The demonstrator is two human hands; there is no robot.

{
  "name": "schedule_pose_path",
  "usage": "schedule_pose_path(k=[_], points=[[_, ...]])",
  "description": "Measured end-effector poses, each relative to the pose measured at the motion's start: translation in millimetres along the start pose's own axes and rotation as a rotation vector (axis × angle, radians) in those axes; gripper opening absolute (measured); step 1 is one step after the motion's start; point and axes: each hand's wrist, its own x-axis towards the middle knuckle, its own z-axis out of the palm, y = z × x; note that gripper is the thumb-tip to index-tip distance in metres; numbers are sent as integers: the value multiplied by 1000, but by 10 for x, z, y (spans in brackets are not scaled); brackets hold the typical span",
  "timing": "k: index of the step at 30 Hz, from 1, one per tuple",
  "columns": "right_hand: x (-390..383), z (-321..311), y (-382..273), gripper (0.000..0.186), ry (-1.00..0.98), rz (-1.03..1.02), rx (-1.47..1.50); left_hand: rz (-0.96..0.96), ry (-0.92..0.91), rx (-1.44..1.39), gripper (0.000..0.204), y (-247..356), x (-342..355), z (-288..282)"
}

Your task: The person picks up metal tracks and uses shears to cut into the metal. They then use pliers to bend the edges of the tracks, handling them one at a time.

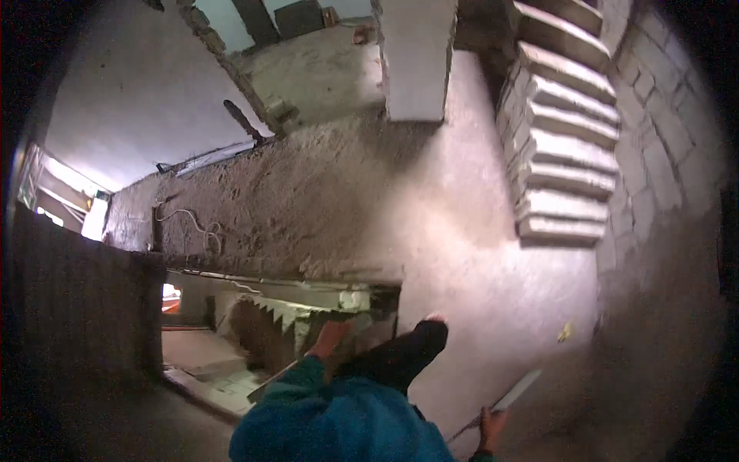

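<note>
My right hand (493, 428) is closed around a long, flat, pale strip-like tool (517, 391). The strip slants up and to the right from my fist, and a thin dark part trails behind it. My left hand (331, 339) is over the stairwell opening, its fingers curled. A greyish, blurred piece (361, 322) shows at its fingertips; its kind is not clear. Below my body, one foot in a dark trouser leg (419, 346) stands on the concrete floor (493, 285) beside the opening.
An open stairwell (200, 350) with steps drops away on the left. Concrete stairs (570, 146) rise along a block wall (654, 146) on the right. Ahead are rough, dusty floor (292, 200), a loose cable (192, 219) and a pale pillar (416, 61). A small yellow object (566, 332) lies at right.
</note>
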Motion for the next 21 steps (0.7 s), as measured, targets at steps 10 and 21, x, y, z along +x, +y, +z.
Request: schedule_pose_path(k=[10,21], points=[[2778,-716,-286,70,-691,179,-488,-277,639,-785,42,141,1741,-1573],[5510,545,-879,64,-282,-1221,-592,-803,296,-715,58,38,1849,-1296]])
